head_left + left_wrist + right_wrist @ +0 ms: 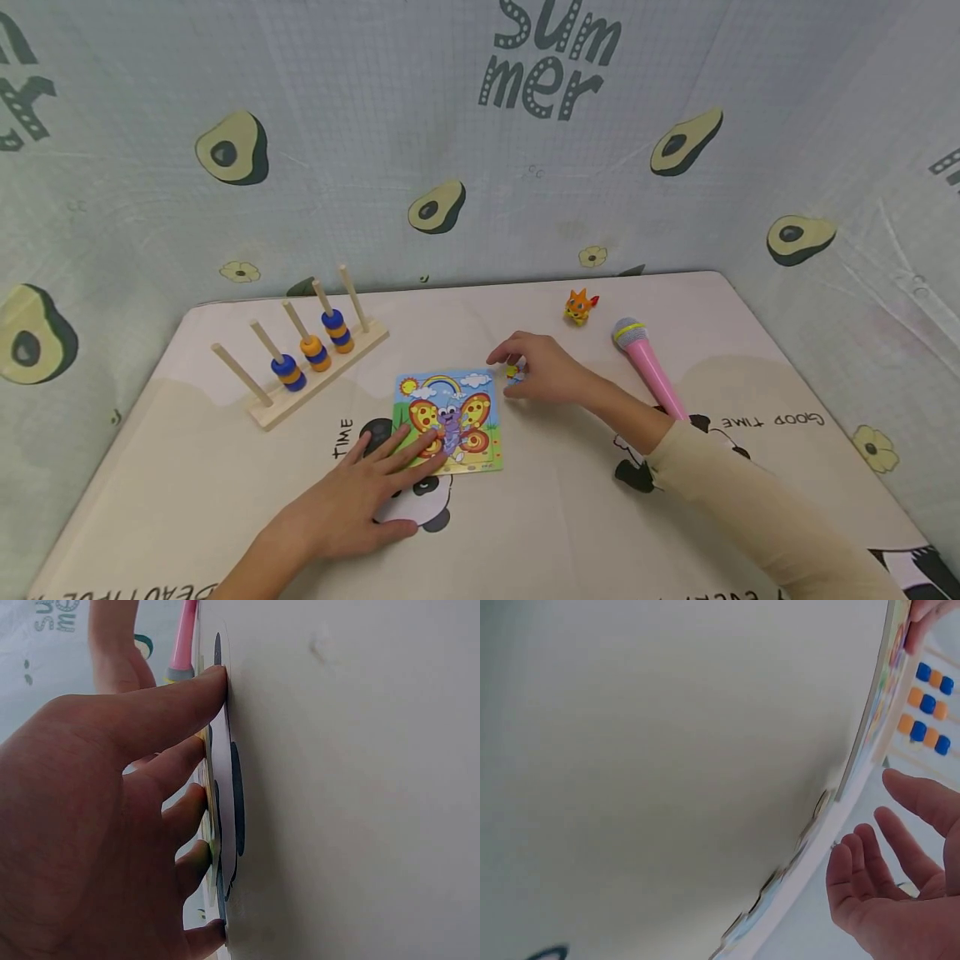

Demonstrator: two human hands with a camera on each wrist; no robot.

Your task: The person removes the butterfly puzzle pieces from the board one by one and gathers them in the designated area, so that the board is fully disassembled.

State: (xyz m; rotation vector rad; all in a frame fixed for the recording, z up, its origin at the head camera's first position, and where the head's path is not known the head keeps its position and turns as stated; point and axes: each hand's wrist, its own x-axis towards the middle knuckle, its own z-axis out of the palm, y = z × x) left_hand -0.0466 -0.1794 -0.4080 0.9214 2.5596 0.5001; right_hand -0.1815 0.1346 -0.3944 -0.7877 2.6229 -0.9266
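Observation:
A square butterfly jigsaw puzzle (476,410) with a rainbow and sun lies flat near the middle of the table. My left hand (367,492) rests with spread fingers on its lower left part; the left wrist view shows the fingertips (196,796) along the board's edge. To the right of the puzzle, my right hand (546,367) hovers with thumb and fingers apart. Small loose puzzle pieces (514,372) show between them, partly hidden by the hand. In the right wrist view, pieces (761,896) lie on the table, and the right hand (900,870) holds nothing visible.
A wooden peg stand (322,377) with blue and orange rings stands at the back left. An orange toy figure (578,307) is at the back right, and a pink toy microphone (654,371) lies beside my right forearm. A patterned cloth wall (337,208) rises behind.

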